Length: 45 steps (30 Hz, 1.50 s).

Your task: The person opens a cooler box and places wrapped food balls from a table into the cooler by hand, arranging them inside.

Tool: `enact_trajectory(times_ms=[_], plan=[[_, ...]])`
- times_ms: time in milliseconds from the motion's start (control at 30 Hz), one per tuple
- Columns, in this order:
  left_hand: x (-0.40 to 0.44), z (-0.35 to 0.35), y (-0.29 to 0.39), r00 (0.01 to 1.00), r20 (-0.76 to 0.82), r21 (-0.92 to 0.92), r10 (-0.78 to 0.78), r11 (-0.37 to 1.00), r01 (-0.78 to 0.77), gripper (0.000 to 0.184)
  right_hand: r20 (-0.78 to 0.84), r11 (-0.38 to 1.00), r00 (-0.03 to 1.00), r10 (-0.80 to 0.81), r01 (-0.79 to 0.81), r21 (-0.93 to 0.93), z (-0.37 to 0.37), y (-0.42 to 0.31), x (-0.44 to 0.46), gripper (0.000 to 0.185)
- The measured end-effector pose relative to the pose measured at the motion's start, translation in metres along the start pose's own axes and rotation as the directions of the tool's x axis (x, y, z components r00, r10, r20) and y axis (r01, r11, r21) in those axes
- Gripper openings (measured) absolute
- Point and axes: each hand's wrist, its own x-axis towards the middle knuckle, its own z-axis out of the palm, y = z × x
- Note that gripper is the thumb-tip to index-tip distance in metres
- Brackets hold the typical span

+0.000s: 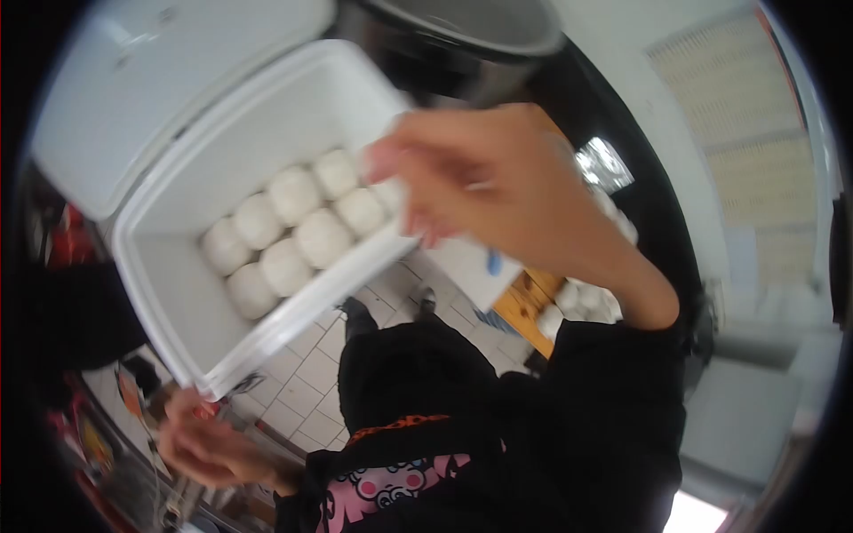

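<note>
A white box with a hinged lid standing up holds two rows of round white balls, perhaps dough. My right hand is over the box's right end, its fingers curled inward and slightly blurred. Part of another white ball shows behind these fingers; whether I grip it is hidden. At the box's near left corner is my left hand, loosely bent with the fingers somewhat apart. Its fingertips are close to the corner, and contact with the rim is unclear.
A large dark pot stands beyond the box. To the right are a wooden board, more white balls, and crumpled foil. Paper sheets hang on the wall. White tiles cover the floor below.
</note>
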Motion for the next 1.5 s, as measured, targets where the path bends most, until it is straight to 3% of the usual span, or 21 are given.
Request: enact_trajectory(times_ms=[67,133,200,267,300,367,433,600,700,833,967,1000,1033,1067,1133,1200,1267,1333,1367,1433,1500], plan=[[-0.033,0.014,0.01,0.955,0.092,-0.593,0.283,0.786,-0.176,0.019,-0.303,0.978,0.931,0.203,-0.176,0.116,-0.04,0.036,-0.072,0.024],[-0.076,0.05,0.024,0.842,0.371,-0.691,0.392,0.722,-0.032,0.019,-0.462,0.914,0.802,0.379,-0.402,0.053,-0.064,0.106,-0.144,0.022],[-0.125,0.102,0.033,0.63,0.668,-0.531,0.395,0.847,0.033,0.022,-0.582,0.75,0.728,0.361,-0.598,-0.283,-0.06,0.213,-0.231,0.024],[-0.163,0.15,0.057,0.262,0.922,-0.341,0.284,0.918,0.203,0.019,-0.575,0.506,0.667,0.475,-0.741,-0.441,-0.026,0.321,-0.328,0.027],[-0.196,0.174,0.055,0.1,0.976,-0.215,0.195,0.941,0.263,0.019,-0.4,0.578,0.638,0.658,-0.769,-0.274,-0.012,0.357,-0.364,0.031],[-0.266,0.214,0.044,-0.065,0.978,-0.16,0.198,0.914,0.373,0.018,-0.465,0.622,0.664,0.586,-0.736,-0.267,0.02,0.402,-0.419,0.039],[-0.334,0.246,0.032,-0.162,0.95,-0.193,0.267,0.91,0.367,0.017,-0.75,0.301,0.465,0.47,-0.883,-0.359,0.029,0.412,-0.44,0.045],[-0.452,0.287,0.051,-0.348,0.913,-0.005,0.211,0.861,0.509,0.019,-0.826,0.156,0.292,0.481,-0.956,-0.248,0.035,0.442,-0.439,0.067],[-0.481,0.3,0.06,-0.509,0.854,0.193,0.107,0.843,0.502,0.024,-0.686,-0.053,0.059,0.725,-0.989,-0.141,0.02,0.452,-0.418,0.076],[-0.49,0.311,0.064,-0.521,0.848,0.265,0.1,0.771,0.58,0.024,-0.689,0.056,0.089,0.72,-0.996,-0.07,0.017,0.445,-0.43,0.075],[-0.489,0.318,0.083,-0.575,0.815,0.512,0.071,0.376,0.772,0.045,-0.648,0.382,0.229,0.727,-0.918,0.104,0.006,0.361,-0.42,0.071],[-0.484,0.318,0.091,-0.624,0.774,0.605,0.105,0.165,0.779,0.053,-0.652,0.591,0.395,0.647,-0.8,0.102,0.013,0.345,-0.421,0.071],[-0.479,0.317,0.098,-0.629,0.77,0.609,0.106,0.17,0.775,0.053,-0.66,0.766,0.536,0.527,-0.636,0.095,0.021,0.334,-0.425,0.072],[-0.472,0.316,0.105,-0.582,0.809,0.565,0.085,0.165,0.809,0.056,-0.662,0.766,0.534,0.527,-0.636,0.097,0.028,0.331,-0.431,0.072],[-0.457,0.32,0.096,-0.532,0.843,0.517,0.08,0.151,0.843,0.056,-0.853,0.566,0.233,0.467,-0.82,0.087,0.04,0.333,-0.446,0.078],[-0.444,0.315,0.083,-0.499,0.866,0.491,0.032,0.131,0.861,0.055,-0.857,0.087,-0.052,0.513,-0.99,0.113,0.061,0.355,-0.46,0.084],[-0.408,0.289,0.104,-0.409,0.906,0.424,-0.115,0.199,0.884,0.054,-0.734,-0.041,-0.219,0.643,-0.967,0.252,0.077,0.391,-0.476,0.09],[-0.406,0.292,0.043,-0.433,0.901,0.431,-0.024,0.168,0.887,0.056,-0.924,0.018,-0.099,0.37,-0.993,0.114,0.093,0.414,-0.484,0.085],[-0.384,0.277,0.046,-0.423,0.904,0.426,-0.061,0.17,0.888,0.058,-0.846,-0.039,-0.157,0.509,-0.987,0.159,0.094,0.418,-0.487,0.087],[-0.349,0.25,0.033,-0.365,0.921,0.383,-0.135,0.145,0.912,0.06,-0.879,0.333,-0.013,0.477,-0.923,0.194,0.08,0.411,-0.501,0.082],[-0.317,0.22,0.005,-0.253,0.955,0.273,-0.157,0.125,0.954,0.061,-0.901,0.375,-0.029,0.433,-0.903,0.209,0.065,0.405,-0.5,0.068]])
